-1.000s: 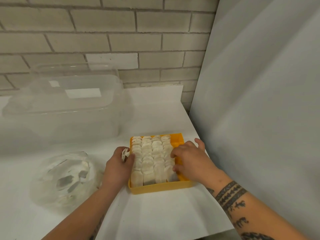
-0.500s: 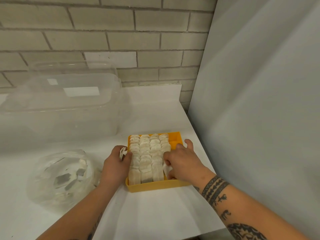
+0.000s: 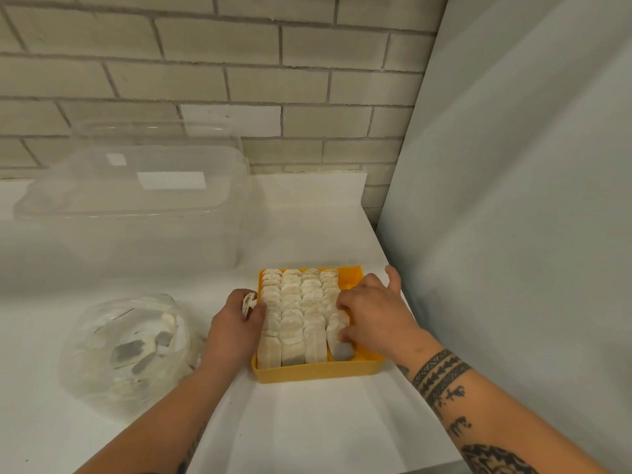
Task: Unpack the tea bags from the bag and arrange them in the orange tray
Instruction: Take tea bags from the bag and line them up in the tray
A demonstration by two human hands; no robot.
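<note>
The orange tray (image 3: 318,372) sits on the white counter, packed with several rows of pale tea bags (image 3: 301,309) standing on edge. My left hand (image 3: 236,328) rests against the tray's left side and grips a few tea bags (image 3: 248,302) between thumb and fingers. My right hand (image 3: 372,311) lies over the tray's right side, its fingertips on a tea bag (image 3: 338,342) at the front of the right row. A clear plastic bag (image 3: 126,350) with more tea bags lies left of the tray.
A large clear plastic storage box (image 3: 136,206) stands at the back left against the brick wall. A grey panel (image 3: 513,217) rises close along the counter's right edge. The counter's front edge (image 3: 307,468) is near my forearms.
My right hand has slid toward the front of the tray, and a tea bag now stands at the front of the right row. My left hand has stayed beside the tray.
</note>
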